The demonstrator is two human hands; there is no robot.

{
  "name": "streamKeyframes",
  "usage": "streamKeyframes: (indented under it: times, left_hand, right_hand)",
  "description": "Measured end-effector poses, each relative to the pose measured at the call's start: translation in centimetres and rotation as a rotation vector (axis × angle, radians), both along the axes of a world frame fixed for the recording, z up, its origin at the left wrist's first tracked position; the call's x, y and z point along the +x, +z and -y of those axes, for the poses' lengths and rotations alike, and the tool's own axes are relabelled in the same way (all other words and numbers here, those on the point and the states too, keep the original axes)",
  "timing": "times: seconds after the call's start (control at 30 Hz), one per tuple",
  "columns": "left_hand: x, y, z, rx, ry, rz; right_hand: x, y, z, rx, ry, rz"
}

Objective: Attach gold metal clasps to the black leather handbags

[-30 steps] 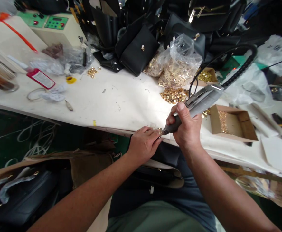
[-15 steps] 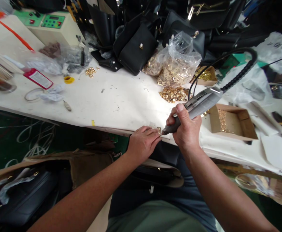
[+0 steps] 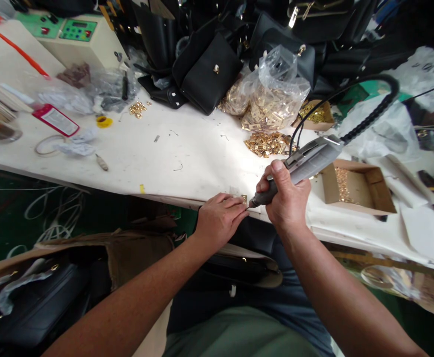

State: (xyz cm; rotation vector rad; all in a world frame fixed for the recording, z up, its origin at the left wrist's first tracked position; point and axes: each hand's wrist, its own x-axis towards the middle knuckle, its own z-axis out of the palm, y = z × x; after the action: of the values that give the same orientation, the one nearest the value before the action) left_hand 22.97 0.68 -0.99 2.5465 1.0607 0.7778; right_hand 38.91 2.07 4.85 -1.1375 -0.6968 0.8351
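Observation:
My right hand (image 3: 289,196) is wrapped round a grey electric screwdriver (image 3: 313,154), thumb on top, its tip pointing down-left at the table's front edge. That tip meets the work beside a small gold metal plate (image 3: 244,198), close to my left fingertips. My left hand (image 3: 220,215) is closed over the edge of a black handbag's raised flap (image 3: 256,234), fingers together and pressing down; the thumb is hidden. The body of the black handbag (image 3: 235,270) rests on my lap below the table edge. Whether a screw is under the tip is too small to tell.
Behind the screwdriver lie a pile of gold fittings (image 3: 267,144) and a clear plastic bag of fittings (image 3: 272,101). A cardboard box (image 3: 369,191) with small screws stands right. Black handbags (image 3: 213,74) crowd the back. A carton (image 3: 135,258) with bags stands lower left.
Both hands and the screwdriver stay in almost the same place. The view has shifted very slightly, so things at the left sit a little further left.

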Motion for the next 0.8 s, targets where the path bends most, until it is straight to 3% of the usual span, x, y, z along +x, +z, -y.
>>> streamKeyframes:
  times: [0.8]
  left_hand:
    - [0.05, 0.16, 0.06, 0.005, 0.009, -0.022]
  right_hand:
    - [-0.16, 0.81, 0.22, 0.029, -0.03, -0.072]
